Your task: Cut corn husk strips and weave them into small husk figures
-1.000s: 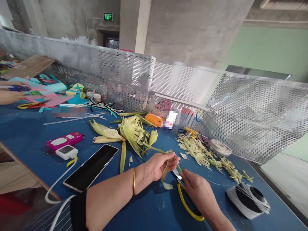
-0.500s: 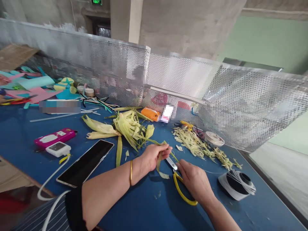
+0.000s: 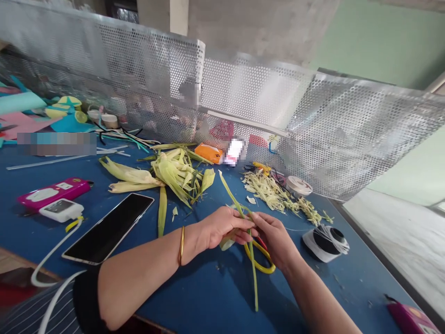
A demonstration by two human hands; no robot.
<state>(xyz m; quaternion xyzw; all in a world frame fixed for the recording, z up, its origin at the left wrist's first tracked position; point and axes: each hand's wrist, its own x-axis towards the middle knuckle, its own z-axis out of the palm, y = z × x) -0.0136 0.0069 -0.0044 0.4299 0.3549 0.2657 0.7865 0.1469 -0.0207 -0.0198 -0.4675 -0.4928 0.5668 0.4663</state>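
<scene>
My left hand (image 3: 232, 225) is closed on a long green strip of corn husk (image 3: 253, 278), whose ends stick out above and below the fingers. A paler, wider piece of husk (image 3: 227, 241) hangs under that hand. Fingers of my right hand (image 3: 274, 234) pinch the strip where it crosses between the two hands; the exact contact is partly hidden. Below them the yellow-handled scissors (image 3: 267, 269) lie on the blue table, blades covered by the hands. A thin white thread runs from near my right hand to the thread spool (image 3: 327, 242).
A heap of corn husks (image 3: 174, 174) lies beyond my left hand, with shredded husk (image 3: 266, 190) to its right. Left are a black-screened phone (image 3: 111, 227) and a magenta device (image 3: 55, 192). Perforated metal panels (image 3: 250, 88) stand along the back. A white tape roll (image 3: 298, 185) lies farther back.
The husk strip has swung round and now points down towards me. My right hand has moved up against my left, and the view has shifted right and down.
</scene>
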